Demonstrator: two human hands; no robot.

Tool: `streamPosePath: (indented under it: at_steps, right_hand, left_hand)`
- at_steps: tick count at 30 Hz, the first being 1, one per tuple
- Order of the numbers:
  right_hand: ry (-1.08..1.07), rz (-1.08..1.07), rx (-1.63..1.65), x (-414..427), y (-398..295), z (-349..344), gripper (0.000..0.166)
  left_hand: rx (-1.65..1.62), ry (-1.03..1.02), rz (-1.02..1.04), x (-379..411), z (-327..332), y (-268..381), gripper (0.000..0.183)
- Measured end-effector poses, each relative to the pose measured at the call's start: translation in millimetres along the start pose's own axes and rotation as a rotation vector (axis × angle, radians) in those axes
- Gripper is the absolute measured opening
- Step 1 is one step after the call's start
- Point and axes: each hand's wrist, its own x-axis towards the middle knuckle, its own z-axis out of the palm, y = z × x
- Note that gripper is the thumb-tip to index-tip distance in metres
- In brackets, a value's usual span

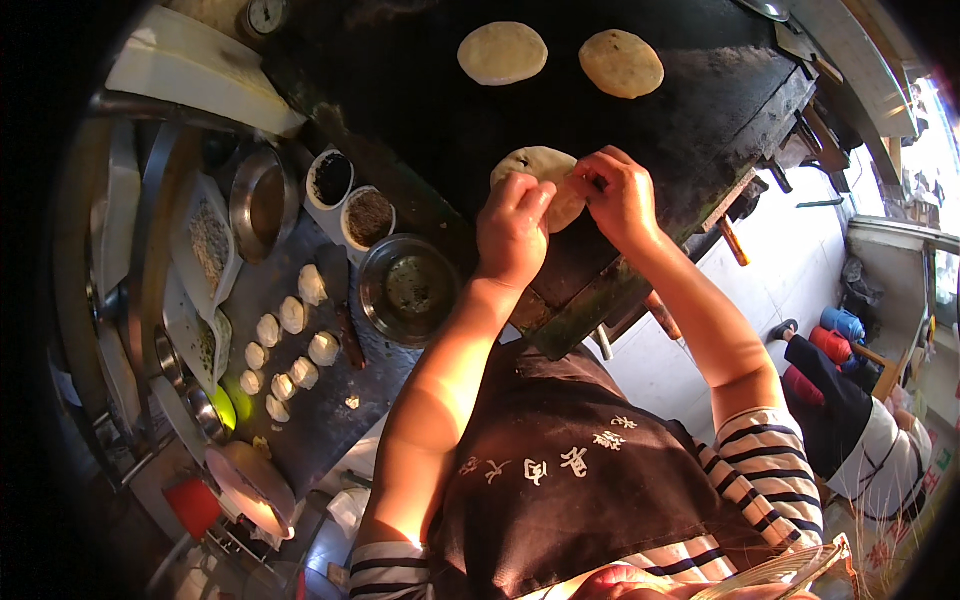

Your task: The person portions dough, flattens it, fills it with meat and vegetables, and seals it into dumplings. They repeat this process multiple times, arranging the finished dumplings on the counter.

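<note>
A pale round of flatbread dough is over the near part of a black griddle, with a small dark spot near its far edge. At its near left side, my left hand curls its fingers on the dough. My right hand pinches the dough's right edge between thumb and fingers. My hands hide much of the near edge, and whether the round touches the griddle is unclear. Farther off, two flatbreads lie flat on the griddle, a pale one on the left and a slightly browned one on the right.
Left of the griddle, a metal bowl and tubs of black and brown seasoning stand beside several dough balls on a dark worktop. Wooden handles jut from the griddle's right side. Another person is at far right.
</note>
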Motion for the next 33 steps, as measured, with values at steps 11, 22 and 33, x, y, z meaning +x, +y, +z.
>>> streamPosePath:
  at_steps: [11, 22, 33]
  right_hand:
    - [-0.227, -0.441, 0.044, 12, 10, -22, 0.018]
    - [-0.467, -0.439, 0.16, 17, 5, -21, 0.011]
    - [-0.403, -0.388, 0.211, -1, 18, -32, 0.013]
  left_hand:
    - [0.016, 0.063, -0.124, -13, -18, -2, 0.026]
    - [-0.092, -0.113, -0.102, 0, -4, 13, 0.017]
    - [0.094, -0.287, 0.295, -23, -30, 9, 0.019]
